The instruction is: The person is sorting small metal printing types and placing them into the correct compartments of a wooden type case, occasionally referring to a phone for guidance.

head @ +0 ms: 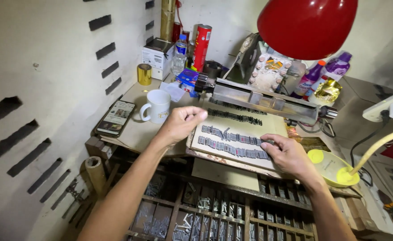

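We see the left hand loosely curled, holding nothing, hovering at the left edge of the beige board on the desk. The right hand lies on the near row of metal type, fingertips seemingly pressing rather than gripping. A white mug stands left.

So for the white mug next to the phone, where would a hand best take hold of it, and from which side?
By its handle. The white mug stands upright with the handle on its left, turned toward the phone, so that side is likely easiest. The left hand is nearest, just right of the mug, and would have to reach across it; gripping the body from the right also looks workable.
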